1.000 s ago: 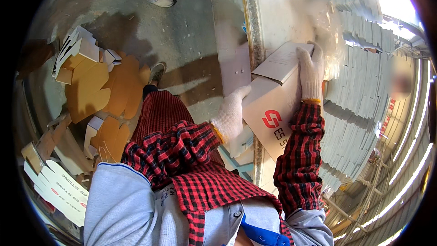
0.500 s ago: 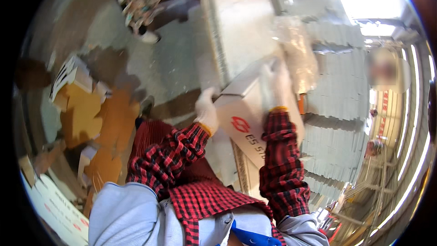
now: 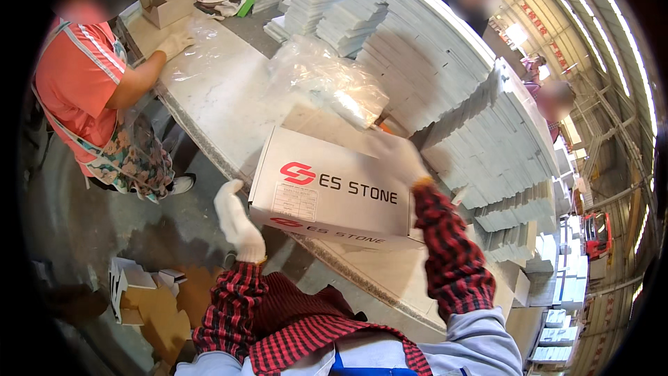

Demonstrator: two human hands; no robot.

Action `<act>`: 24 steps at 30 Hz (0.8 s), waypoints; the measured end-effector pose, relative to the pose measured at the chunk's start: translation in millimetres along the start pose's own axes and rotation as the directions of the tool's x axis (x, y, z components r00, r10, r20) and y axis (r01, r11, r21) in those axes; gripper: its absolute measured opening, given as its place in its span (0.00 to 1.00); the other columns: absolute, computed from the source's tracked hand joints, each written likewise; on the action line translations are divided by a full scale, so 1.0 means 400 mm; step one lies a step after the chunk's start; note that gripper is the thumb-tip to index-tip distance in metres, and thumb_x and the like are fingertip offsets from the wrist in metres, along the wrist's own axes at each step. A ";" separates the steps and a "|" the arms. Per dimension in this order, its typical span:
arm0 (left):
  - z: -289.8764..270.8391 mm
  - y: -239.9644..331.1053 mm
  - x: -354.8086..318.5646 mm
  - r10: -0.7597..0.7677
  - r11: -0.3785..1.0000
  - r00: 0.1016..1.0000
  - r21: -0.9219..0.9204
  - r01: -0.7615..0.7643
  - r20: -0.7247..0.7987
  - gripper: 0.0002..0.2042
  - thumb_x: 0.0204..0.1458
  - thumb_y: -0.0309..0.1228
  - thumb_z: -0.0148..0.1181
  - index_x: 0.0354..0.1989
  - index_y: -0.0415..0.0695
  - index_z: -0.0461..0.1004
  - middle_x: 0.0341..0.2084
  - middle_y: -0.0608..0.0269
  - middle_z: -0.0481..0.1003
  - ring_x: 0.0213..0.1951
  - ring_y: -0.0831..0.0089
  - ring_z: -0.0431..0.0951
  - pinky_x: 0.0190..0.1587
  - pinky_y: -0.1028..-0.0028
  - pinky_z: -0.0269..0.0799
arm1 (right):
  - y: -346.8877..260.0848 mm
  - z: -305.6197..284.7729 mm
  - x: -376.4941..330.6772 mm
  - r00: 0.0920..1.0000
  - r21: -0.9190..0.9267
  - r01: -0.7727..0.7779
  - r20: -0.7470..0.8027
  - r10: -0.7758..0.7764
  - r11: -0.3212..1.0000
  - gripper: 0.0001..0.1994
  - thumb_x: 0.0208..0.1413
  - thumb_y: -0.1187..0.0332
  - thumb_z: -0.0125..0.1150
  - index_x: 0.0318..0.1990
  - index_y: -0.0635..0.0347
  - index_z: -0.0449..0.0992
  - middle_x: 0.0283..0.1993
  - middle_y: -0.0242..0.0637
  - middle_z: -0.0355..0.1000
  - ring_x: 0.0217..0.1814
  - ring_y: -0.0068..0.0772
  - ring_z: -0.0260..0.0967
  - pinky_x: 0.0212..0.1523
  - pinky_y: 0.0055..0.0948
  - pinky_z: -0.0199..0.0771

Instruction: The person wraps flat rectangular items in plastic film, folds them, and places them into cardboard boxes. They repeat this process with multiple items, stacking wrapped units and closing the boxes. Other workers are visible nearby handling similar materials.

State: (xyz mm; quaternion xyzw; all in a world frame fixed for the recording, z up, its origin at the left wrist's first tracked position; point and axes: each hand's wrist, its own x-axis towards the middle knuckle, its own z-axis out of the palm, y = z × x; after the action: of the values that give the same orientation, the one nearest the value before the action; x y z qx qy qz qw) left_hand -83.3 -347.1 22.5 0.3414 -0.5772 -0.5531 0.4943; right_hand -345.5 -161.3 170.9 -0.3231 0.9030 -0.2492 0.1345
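Note:
A closed white cardboard box [image 3: 327,181], with a red emblem and black lettering, lies on the worktable [image 3: 229,90] in front of me. My left hand [image 3: 236,219], in a white glove, is just off the box's left end, palm toward it and fingers stretched out, with nothing in it. My right hand [image 3: 396,157], also gloved, is over the box's far right corner. Motion smears its fingers, so I cannot make out whether it touches the box or grips anything. A small orange object [image 3: 384,127] shows just beyond it.
Crumpled clear plastic wrap [image 3: 327,76] lies behind the box. Tall stacks of pale stone tiles [image 3: 431,56] line the table's far side. A co-worker [image 3: 90,90] stands at the left, one gloved hand on the table by an open carton [image 3: 165,4]. Cardboard pieces [image 3: 156,306] lie lower left.
The box has turned and now lies crosswise, its lettered face upward. My left hand has come off it and opened. My right hand has shifted to its far right corner. My view has swung.

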 end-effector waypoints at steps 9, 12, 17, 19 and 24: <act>0.134 -0.123 0.134 -0.218 0.904 0.968 -0.347 0.248 0.123 0.21 0.71 0.42 0.42 0.46 0.36 0.76 0.46 0.52 0.78 0.48 0.65 0.78 0.55 0.65 0.73 | 0.155 0.102 -0.231 0.816 0.520 -0.236 -0.353 0.458 0.821 0.16 0.72 0.62 0.55 0.48 0.68 0.81 0.40 0.35 0.78 0.44 0.24 0.71 0.48 0.28 0.72; 0.218 -0.123 0.255 -0.395 0.757 0.861 -0.417 0.503 0.320 0.20 0.70 0.43 0.45 0.46 0.37 0.76 0.44 0.54 0.80 0.46 0.67 0.80 0.52 0.66 0.75 | 0.132 0.183 -0.286 0.733 0.545 -0.165 -0.490 0.472 0.822 0.15 0.72 0.62 0.55 0.47 0.68 0.79 0.37 0.34 0.75 0.41 0.23 0.68 0.46 0.27 0.70; 0.279 -0.138 0.364 -0.054 0.987 0.846 0.157 -0.036 0.531 0.21 0.70 0.45 0.46 0.46 0.38 0.75 0.40 0.57 0.81 0.42 0.70 0.81 0.50 0.67 0.78 | 0.064 0.221 -0.274 0.586 0.720 -0.169 -0.476 0.656 0.673 0.16 0.74 0.61 0.53 0.49 0.67 0.78 0.41 0.30 0.74 0.43 0.23 0.66 0.46 0.26 0.68; 0.282 -0.214 0.375 -0.066 0.997 0.844 0.076 0.030 0.532 0.25 0.71 0.49 0.41 0.46 0.38 0.75 0.42 0.58 0.82 0.44 0.71 0.81 0.52 0.67 0.76 | 0.056 0.228 -0.259 0.528 0.774 -0.125 -0.477 0.702 0.620 0.16 0.74 0.60 0.53 0.51 0.66 0.78 0.44 0.29 0.74 0.44 0.22 0.66 0.48 0.25 0.68; 0.282 -0.275 0.380 -0.280 0.935 0.734 0.002 0.355 0.618 0.28 0.72 0.50 0.37 0.45 0.36 0.78 0.41 0.59 0.82 0.43 0.70 0.81 0.51 0.67 0.75 | 0.069 0.248 -0.282 0.529 0.836 -0.076 -0.428 0.733 0.543 0.18 0.75 0.56 0.53 0.52 0.64 0.77 0.47 0.29 0.73 0.47 0.19 0.65 0.51 0.25 0.68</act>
State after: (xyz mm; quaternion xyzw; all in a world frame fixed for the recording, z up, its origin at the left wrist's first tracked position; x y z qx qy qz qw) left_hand -249.5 -473.1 -44.2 0.2091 -0.6050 -0.7421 0.1991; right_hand -234.6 -105.4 82.1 0.1399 0.7410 -0.6529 -0.0711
